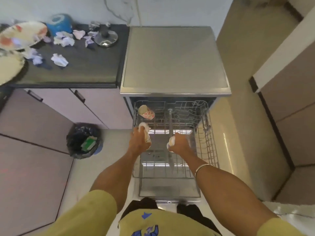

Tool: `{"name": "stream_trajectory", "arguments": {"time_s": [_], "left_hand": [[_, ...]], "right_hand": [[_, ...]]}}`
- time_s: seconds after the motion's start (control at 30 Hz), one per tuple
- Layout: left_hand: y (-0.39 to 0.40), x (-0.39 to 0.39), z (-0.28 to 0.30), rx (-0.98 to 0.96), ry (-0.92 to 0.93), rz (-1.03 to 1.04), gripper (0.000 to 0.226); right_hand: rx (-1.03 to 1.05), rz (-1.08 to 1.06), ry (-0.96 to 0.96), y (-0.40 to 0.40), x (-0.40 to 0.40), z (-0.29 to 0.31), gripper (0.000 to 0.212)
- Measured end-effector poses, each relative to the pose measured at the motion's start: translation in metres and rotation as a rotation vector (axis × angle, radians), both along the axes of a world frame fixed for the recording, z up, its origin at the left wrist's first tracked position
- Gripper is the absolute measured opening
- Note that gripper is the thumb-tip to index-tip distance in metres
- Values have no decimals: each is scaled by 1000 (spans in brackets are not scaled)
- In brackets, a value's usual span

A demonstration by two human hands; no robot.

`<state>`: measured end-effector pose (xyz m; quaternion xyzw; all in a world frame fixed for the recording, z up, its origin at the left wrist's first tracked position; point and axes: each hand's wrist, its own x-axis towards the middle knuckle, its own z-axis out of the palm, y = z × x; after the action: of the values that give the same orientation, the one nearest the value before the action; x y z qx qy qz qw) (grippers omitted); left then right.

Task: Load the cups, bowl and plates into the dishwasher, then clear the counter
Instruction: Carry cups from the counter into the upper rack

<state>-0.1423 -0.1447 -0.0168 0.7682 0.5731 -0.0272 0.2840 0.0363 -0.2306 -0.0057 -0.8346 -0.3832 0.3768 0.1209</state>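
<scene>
One floral cup [146, 112] lies tilted in the dishwasher rack [207, 142].

A bin [84, 140] lined with a black bag stands on the floor [238, 133] beside the cabinet doors [56, 106], with something green inside it. At the back of the dark worktop a blue tub [60, 23] stands by the wall, and a glass lid [106, 38] with a dark knob lies to its right. Tall beige cupboards [286, 103] run along the right side.
</scene>
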Motion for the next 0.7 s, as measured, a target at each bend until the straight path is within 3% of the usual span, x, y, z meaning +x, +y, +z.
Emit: {"name": "stream_trajectory", "arguments": {"time_s": [0.2, 0.37, 0.57, 0.7], "left_hand": [[14, 12, -29, 22, 16, 140, 82], [40, 12, -79, -45, 25, 173, 86], [52, 11, -134, -20, 17, 151, 96], [53, 6, -160, 68, 94, 29, 94]], "right_hand": [[21, 182, 66, 17, -12, -45, 57], [38, 167, 104, 23, -38, -91, 63], [42, 177, 113, 35, -62, -144, 60], [93, 230, 120, 48, -80, -171, 55]]}}
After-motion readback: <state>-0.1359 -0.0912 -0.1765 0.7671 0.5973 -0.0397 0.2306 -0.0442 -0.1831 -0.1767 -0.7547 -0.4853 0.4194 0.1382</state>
